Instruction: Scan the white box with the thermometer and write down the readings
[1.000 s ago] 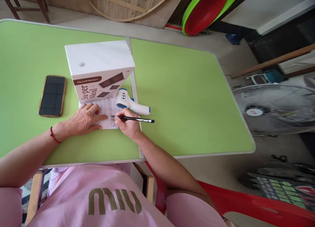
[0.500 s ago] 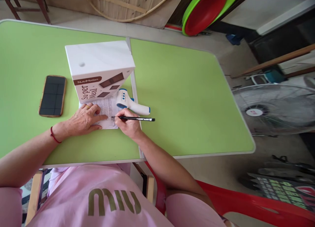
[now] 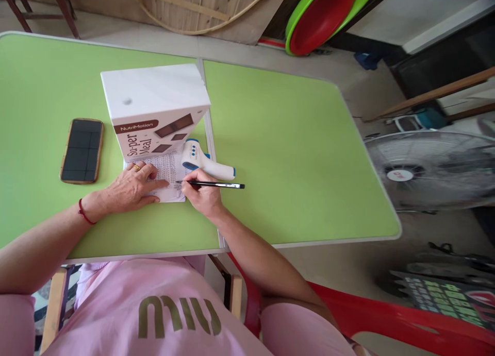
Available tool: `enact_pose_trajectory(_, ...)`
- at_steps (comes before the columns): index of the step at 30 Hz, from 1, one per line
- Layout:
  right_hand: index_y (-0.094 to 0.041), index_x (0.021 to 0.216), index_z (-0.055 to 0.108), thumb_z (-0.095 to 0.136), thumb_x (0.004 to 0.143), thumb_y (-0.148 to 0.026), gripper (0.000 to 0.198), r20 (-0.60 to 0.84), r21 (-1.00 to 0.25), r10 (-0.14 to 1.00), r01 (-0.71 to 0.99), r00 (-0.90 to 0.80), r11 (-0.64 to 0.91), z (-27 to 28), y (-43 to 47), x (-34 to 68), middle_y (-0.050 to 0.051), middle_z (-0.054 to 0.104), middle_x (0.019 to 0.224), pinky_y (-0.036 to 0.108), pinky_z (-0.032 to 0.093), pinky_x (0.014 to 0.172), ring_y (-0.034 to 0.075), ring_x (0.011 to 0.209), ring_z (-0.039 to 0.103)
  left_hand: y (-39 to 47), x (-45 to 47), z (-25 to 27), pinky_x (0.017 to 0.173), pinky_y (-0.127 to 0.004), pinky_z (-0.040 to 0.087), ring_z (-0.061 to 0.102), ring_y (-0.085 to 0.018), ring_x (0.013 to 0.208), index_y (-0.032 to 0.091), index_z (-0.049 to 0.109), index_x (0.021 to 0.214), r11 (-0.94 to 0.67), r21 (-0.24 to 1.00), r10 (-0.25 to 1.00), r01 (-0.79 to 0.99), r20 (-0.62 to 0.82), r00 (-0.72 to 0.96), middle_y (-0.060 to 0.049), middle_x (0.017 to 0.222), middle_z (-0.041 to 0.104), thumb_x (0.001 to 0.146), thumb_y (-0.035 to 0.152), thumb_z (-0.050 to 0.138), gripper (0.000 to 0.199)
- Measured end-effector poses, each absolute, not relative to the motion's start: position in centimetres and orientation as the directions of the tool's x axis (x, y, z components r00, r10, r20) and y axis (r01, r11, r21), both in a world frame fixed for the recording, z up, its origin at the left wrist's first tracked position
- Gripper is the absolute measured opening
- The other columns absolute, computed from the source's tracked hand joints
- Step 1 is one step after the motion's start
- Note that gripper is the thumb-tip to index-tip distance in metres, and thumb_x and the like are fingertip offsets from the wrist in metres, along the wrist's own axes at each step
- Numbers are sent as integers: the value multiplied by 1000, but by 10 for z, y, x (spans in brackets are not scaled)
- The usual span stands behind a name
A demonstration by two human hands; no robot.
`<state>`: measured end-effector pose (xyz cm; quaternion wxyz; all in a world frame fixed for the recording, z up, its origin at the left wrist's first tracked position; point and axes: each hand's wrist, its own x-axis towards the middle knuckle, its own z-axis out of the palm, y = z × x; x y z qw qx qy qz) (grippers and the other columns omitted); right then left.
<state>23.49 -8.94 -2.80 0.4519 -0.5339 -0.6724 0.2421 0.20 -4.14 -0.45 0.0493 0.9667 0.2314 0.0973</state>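
Observation:
My right hand grips a black pen, its tip down at the right part of a sheet of paper covered in rows of handwriting. Lying flat on the paper's left side, my left hand has its fingers spread, with a ring on one finger. Just behind the paper stands a white box printed "NutriMotion Su-per Meal", hiding the sheet's far edge. A white and blue infrared thermometer lies beside the paper, close above my right hand.
A phone in a brown case lies on the green table left of the box. Past the table's right end stands a fan. A red chair is at lower right; red and green basins lean at the back.
The pen and my right hand have shifted very slightly to the right along the paper. My left hand stays in place.

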Motion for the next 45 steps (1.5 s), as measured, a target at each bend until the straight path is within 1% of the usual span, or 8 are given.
enact_pose_trajectory(8, -21, 71, 52, 57, 78, -23, 9, 375, -798, 926, 490, -54, 352, -26, -89, 236, -3, 58, 57, 22, 42, 48, 10, 48, 51, -42, 3, -4, 78, -40, 40, 46, -26, 86, 25, 61, 131, -891, 149, 450, 428, 176, 876, -13, 109, 48, 97, 40, 56, 37)
enact_pose_trajectory(13, -21, 69, 51, 56, 77, -21, 10, 387, -797, 921, 486, -44, 359, -27, -89, 236, -3, 56, 55, 22, 40, 48, 10, 48, 50, -42, 2, -4, 78, -39, 39, 45, -25, 86, 25, 60, 131, -890, 145, 453, 432, 175, 874, -13, 108, 48, 97, 40, 56, 37)
enact_pose_trajectory(18, -20, 71, 53, 56, 79, -23, 9, 386, -831, 922, 430, -11, 353, -29, -89, 235, -4, 58, 57, 21, 42, 47, 9, 47, 51, -42, 2, -4, 77, -40, 40, 46, -26, 86, 26, 60, 132, -889, 134, 456, 438, 171, 873, -12, 108, 48, 97, 41, 56, 38)
enact_pose_trajectory(24, -21, 73, 53, 57, 82, -27, 11, 351, -826, 935, 456, -47, 332, -28, -89, 235, -4, 59, 58, 21, 43, 48, 9, 48, 53, -42, 3, -3, 78, -41, 42, 47, -26, 86, 25, 60, 131, -890, 144, 454, 433, 168, 875, -13, 108, 48, 96, 39, 57, 37)
enact_pose_trajectory(32, -21, 74, 53, 57, 81, -27, 11, 351, -823, 935, 463, -42, 330, -29, -89, 235, -3, 59, 58, 21, 43, 49, 9, 49, 54, -42, 2, -4, 76, -41, 43, 47, -27, 84, 25, 61, 130, -891, 141, 452, 432, 188, 872, -13, 107, 49, 95, 38, 59, 37)
enact_pose_trajectory(39, -20, 73, 53, 57, 81, -27, 11, 347, -824, 937, 463, -41, 326, -29, -89, 235, -4, 59, 58, 21, 43, 48, 9, 48, 53, -43, 3, -2, 77, -41, 44, 48, -27, 86, 24, 62, 130, -891, 154, 450, 427, 177, 875, -13, 108, 49, 96, 37, 58, 37)
enact_pose_trajectory(45, -20, 72, 54, 57, 81, -28, 12, 343, -831, 938, 452, -40, 323, -28, -89, 235, -3, 59, 58, 21, 43, 48, 9, 49, 53, -42, 3, -4, 77, -41, 43, 47, -26, 84, 25, 62, 130, -893, 133, 449, 430, 192, 873, -13, 107, 49, 95, 38, 59, 37)
